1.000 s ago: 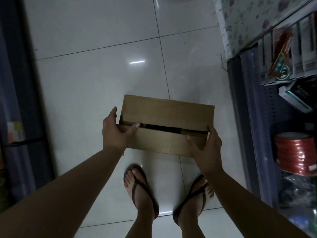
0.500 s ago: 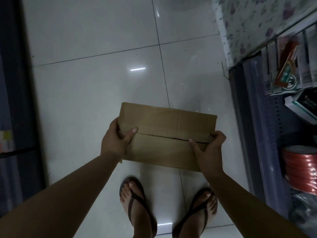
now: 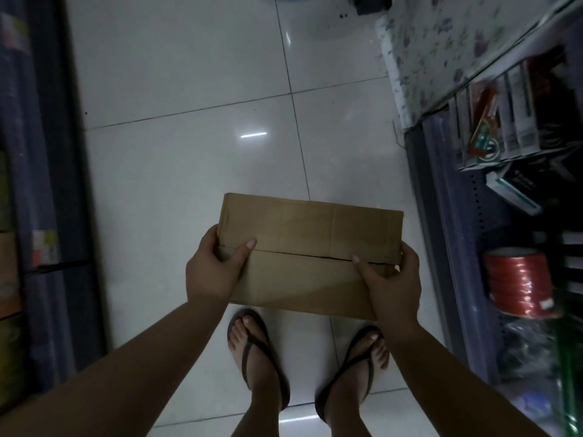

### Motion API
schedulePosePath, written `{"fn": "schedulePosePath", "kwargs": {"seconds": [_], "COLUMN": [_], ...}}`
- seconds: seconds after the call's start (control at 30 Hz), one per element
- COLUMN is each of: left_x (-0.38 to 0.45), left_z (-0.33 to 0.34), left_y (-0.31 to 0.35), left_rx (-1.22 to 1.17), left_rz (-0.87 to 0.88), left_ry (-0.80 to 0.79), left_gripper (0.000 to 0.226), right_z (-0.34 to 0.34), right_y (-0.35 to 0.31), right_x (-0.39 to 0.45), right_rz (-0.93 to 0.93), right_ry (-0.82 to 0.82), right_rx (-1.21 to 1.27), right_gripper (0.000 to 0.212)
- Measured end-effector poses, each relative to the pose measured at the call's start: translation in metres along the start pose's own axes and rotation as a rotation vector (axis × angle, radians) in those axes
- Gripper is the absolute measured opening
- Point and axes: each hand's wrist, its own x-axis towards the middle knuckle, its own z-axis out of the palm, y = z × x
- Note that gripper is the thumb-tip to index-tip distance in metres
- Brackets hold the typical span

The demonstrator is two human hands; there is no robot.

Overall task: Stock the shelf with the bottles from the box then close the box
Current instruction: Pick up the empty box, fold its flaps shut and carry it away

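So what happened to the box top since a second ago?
The dark gap between the two flaps of the cardboard box has closed; they now meet along a thin seam. The left hand and right hand pressed them down, and the box sits a little nearer the feet. Both hands stayed gripping the box ends, thumbs on top. The shelf at the right is unchanged.

The box (image 3: pixel 310 234) is plain brown cardboard, matt, with faint creases across its flaps. Under it the floor (image 3: pixel 176 171) is pale glazed tile, smooth and glossy enough to mirror a strip of light. At the right, a cloth (image 3: pixel 441 42) with a floral print looks soft and dull, while the red spool (image 3: pixel 517 282) has a shiny plastic sheen.
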Motion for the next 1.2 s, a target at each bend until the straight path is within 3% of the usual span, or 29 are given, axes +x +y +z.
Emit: {"fn": "schedulePosePath", "kwargs": {"seconds": [0.17, 0.43, 0.57, 0.83, 1.2], "left_x": [-0.048, -0.111, -0.147, -0.227, -0.287], "left_z": [-0.043, -0.138, -0.201, -0.349, -0.510], "left_y": [0.031, 0.103, 0.152, 0.241, 0.286], "left_rx": [-0.032, -0.124, -0.154, -0.217, -0.325], "left_rz": [-0.025, 0.061, 0.116, 0.237, 0.352], "left_ry": [0.031, 0.091, 0.126, 0.210, 0.306], "left_gripper": [0.069, 0.064, 0.061, 0.062, 0.051], "right_z": [-0.034, -0.081, -0.107, -0.151, -0.159], "right_y": [-0.041, -0.159, -0.232, -0.380, -0.522], "right_x": [-0.025, -0.082, -0.132, -0.245, -0.368], "right_rz": [-0.003, -0.063, -0.139, -0.296, -0.476], "right_ry": [-0.028, -0.104, -0.095, -0.057, -0.029], "right_rx": [0.051, 0.089, 0.066, -0.012, 0.020], "right_gripper": [0.071, 0.071, 0.077, 0.061, 0.058]}}
